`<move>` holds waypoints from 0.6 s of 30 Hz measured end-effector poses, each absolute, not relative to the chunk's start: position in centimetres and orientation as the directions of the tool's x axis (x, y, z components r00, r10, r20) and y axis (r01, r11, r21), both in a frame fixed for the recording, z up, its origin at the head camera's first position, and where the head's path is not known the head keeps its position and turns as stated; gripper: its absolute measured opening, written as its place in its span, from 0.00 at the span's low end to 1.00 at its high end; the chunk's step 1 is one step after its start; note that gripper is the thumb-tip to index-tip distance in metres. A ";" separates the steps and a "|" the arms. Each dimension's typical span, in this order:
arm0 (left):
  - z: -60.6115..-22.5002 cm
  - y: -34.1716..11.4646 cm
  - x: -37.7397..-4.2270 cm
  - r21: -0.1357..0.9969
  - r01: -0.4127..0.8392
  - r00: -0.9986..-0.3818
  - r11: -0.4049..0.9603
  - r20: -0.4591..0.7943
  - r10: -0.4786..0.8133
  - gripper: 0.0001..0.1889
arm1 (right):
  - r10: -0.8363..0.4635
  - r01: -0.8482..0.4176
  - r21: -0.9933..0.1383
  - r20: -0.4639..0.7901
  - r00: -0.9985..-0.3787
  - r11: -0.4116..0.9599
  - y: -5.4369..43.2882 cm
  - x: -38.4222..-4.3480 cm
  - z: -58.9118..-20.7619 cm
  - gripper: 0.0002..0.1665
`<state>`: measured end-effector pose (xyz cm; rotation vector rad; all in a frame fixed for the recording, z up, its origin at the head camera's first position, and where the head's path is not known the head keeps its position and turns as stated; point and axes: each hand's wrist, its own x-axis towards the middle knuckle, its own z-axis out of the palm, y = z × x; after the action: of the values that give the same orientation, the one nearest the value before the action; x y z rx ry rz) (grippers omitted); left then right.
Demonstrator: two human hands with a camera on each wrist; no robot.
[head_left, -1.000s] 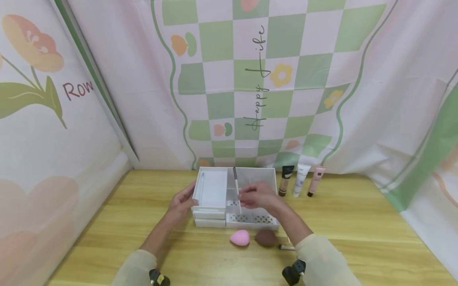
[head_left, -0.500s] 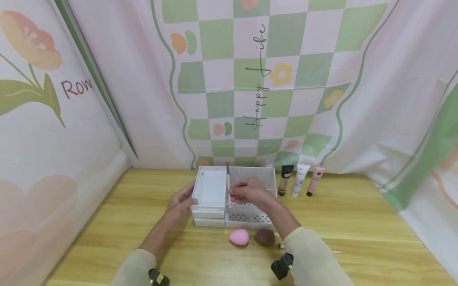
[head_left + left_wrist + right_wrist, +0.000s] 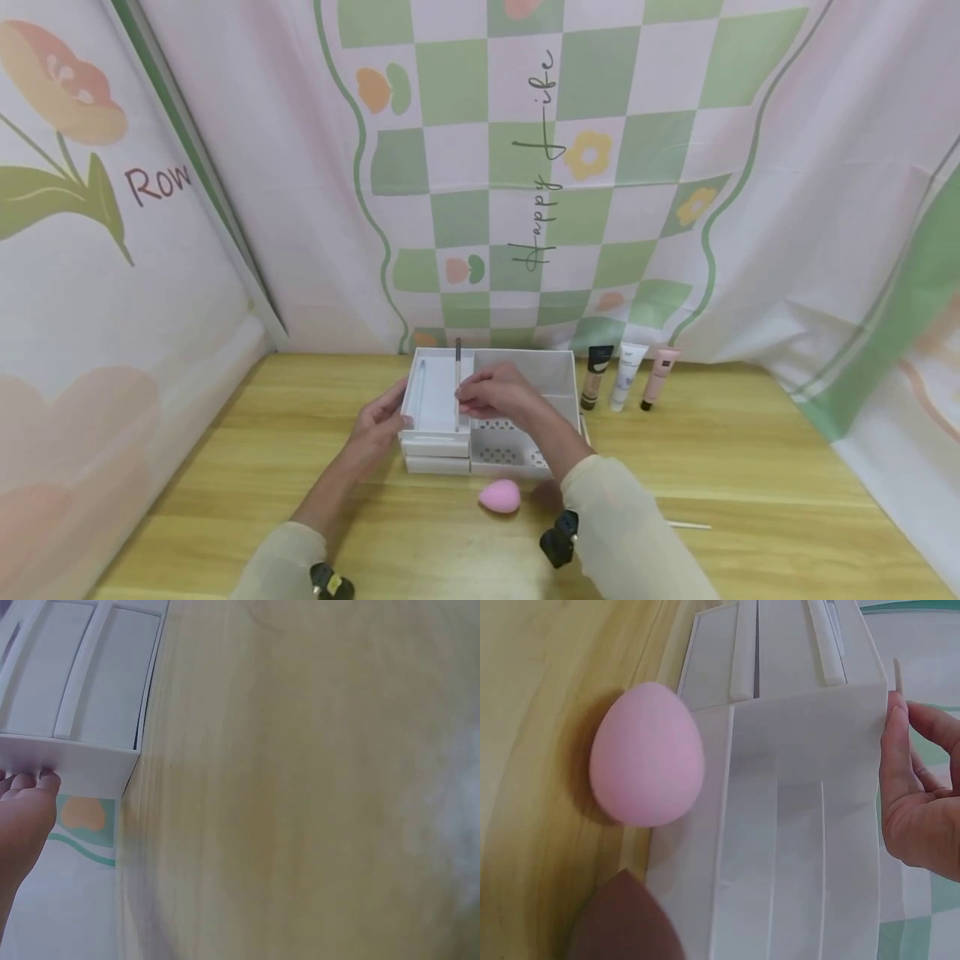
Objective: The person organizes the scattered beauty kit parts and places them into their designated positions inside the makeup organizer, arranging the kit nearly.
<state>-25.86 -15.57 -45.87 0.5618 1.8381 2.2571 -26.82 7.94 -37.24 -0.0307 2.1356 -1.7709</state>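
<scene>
A white desktop organizer stands against the back curtain, with a shallow top tray over drawers at its left and open compartments at its right. In the head view my left hand presses its fingers on the organizer's left side, thumb by the front corner. My right hand pinches a slim makeup brush, dark end up, upright over the right part of the tray. In the right wrist view only a bit of the brush shows above the fingertips. A thin pale stick lies along the tray's left edge.
A pink makeup sponge sits before the organizer; a brown sponge beside it is partly hidden. Black-capped, white and pink tubes stand to the right. Another brush's pale handle sticks out past the right sleeve.
My right hand has carried the brush leftward, from above the open compartments to over the top tray, turning it more upright. The left hand has stayed at the organizer's side.
</scene>
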 end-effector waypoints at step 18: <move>-46.1 -15.6 -26.1 0.977 0.100 -0.919 -0.190 0.164 0.358 0.40 | -0.200 0.251 -0.890 -0.344 -0.918 0.380 5.7 -27.7 -35.9 0.10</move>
<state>-26.08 -15.64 -46.06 0.5411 1.8787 2.2349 -27.74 5.74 -35.93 0.0443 2.2493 -1.5536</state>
